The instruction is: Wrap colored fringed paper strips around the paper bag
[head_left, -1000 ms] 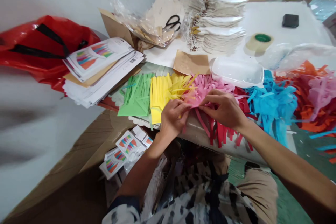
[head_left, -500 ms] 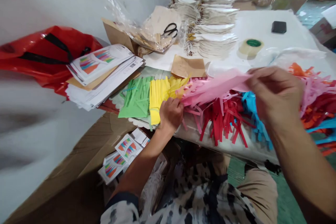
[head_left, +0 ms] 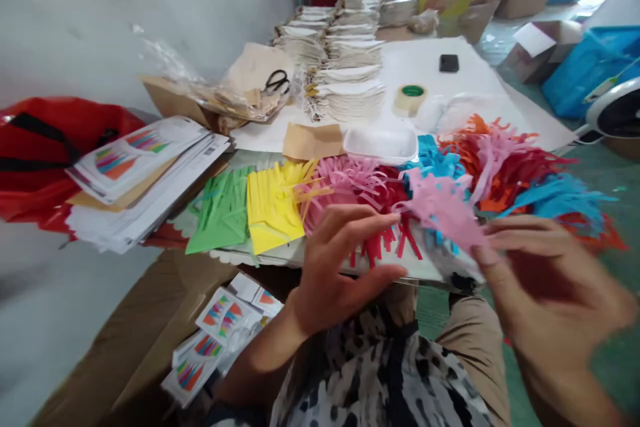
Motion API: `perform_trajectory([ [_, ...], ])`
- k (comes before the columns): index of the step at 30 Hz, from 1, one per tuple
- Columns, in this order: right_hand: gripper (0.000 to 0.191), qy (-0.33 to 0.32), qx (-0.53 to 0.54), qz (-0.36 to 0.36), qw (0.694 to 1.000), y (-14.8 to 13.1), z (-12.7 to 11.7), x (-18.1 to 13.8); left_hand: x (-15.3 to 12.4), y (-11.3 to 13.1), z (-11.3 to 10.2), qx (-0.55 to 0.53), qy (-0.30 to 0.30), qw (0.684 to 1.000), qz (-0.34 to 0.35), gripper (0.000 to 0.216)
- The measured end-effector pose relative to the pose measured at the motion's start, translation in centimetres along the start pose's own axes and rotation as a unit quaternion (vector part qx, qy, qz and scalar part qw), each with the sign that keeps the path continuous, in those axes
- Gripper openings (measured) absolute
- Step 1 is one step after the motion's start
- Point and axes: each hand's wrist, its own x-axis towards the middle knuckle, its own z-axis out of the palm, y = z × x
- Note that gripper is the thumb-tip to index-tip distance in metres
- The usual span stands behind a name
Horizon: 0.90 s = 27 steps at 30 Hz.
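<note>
My right hand (head_left: 545,287) pinches one end of a pink tissue paper tassel (head_left: 445,203), whose fringed end points left over the table. My left hand (head_left: 345,257) is in front of the table edge, fingers stretched and apart, holding nothing. Behind it lie fringed paper pieces in a row: green fringe (head_left: 220,207), yellow fringe (head_left: 273,207), pink fringe (head_left: 345,180) and red fringe (head_left: 387,237), partly hidden by the hand. Blue fringe (head_left: 433,157) sits behind the held tassel. A mixed pile of tassels (head_left: 505,153) in orange, pink, red and blue lies to the right.
A white plastic tray (head_left: 381,145) and brown paper (head_left: 313,141) lie behind the fringes. Farther back are tape (head_left: 411,99), a black box-shaped object (head_left: 449,63), scissors (head_left: 277,81) and stacked white bundles (head_left: 350,73). Printed sheets (head_left: 150,160) and a red bag (head_left: 60,160) are left.
My left hand has let go of the pink paper and opened. My right hand has moved lower, carrying the tassel away from the pink fringe. The view has shifted right.
</note>
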Motion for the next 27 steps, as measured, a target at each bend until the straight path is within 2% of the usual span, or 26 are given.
perform_trajectory([
  [3,0.035,0.027,-0.013,0.019,0.999,-0.7,0.2,-2.4,0.8,1.5,2.8,-0.024,-0.034,0.999,0.021,0.047],
  [6,0.031,-0.04,0.022,0.052,0.998,-0.2,-1.2,-3.9,1.1,1.6,4.4,-0.048,-0.041,0.998,0.02,0.024],
  [7,0.031,-0.06,0.033,0.053,0.996,0.0,-1.9,-4.1,1.1,1.6,4.5,-0.069,-0.061,0.996,0.019,0.017],
  [9,0.039,-0.091,0.059,0.055,0.993,0.4,-3.4,-3.9,1.3,1.7,4.4,-0.139,-0.138,0.981,0.008,0.012],
  [10,0.048,-0.115,0.075,0.06,0.989,0.6,-4.0,-3.6,1.5,1.8,4.2,-0.183,-0.186,0.965,-0.004,0.011],
  [12,0.069,-0.208,0.11,0.076,0.969,1.0,-4.9,-2.9,1.8,2.0,3.8,-0.265,-0.28,0.922,-0.044,0.012],
  [13,0.074,-0.268,0.126,0.086,0.951,1.2,-5.0,-2.6,2.0,2.1,3.6,-0.299,-0.32,0.897,-0.069,0.016],
  [15,0.071,-0.359,0.146,0.115,0.915,1.9,-5.1,-2.2,2.2,2.2,3.4,-0.354,-0.377,0.846,-0.128,0.025],
  [18,0.045,-0.377,0.199,0.191,0.884,3.2,-5.2,-2.6,2.4,1.6,3.2,-0.423,-0.415,0.769,-0.24,0.033],
  [20,0.039,-0.368,0.258,0.26,0.855,3.9,-5.8,-2.8,2.8,0.6,3.1,-0.456,-0.438,0.71,-0.31,0.035],
  [22,0.037,-0.359,0.289,0.322,0.827,4.4,-6.7,-2.5,3.7,-0.8,3.0,-0.458,-0.462,0.677,-0.345,0.038],
  [23,0.036,-0.355,0.285,0.345,0.821,4.7,-7.2,-2.2,4.3,-1.6,3.0,-0.442,-0.471,0.679,-0.347,0.043],
  [24,0.034,-0.352,0.27,0.36,0.821,5.0,-7.5,-1.7,4.9,-2.5,3.0,-0.417,-0.477,0.695,-0.342,0.051],
  [25,0.033,-0.35,0.245,0.37,0.825,5.4,-7.7,-1.2,5.6,-3.3,3.0,-0.383,-0.478,0.719,-0.329,0.059],
  [27,0.033,-0.344,0.173,0.376,0.843,6.5,-7.6,-0.2,6.7,-4.8,3.1,-0.293,-0.464,0.788,-0.279,0.065],
])
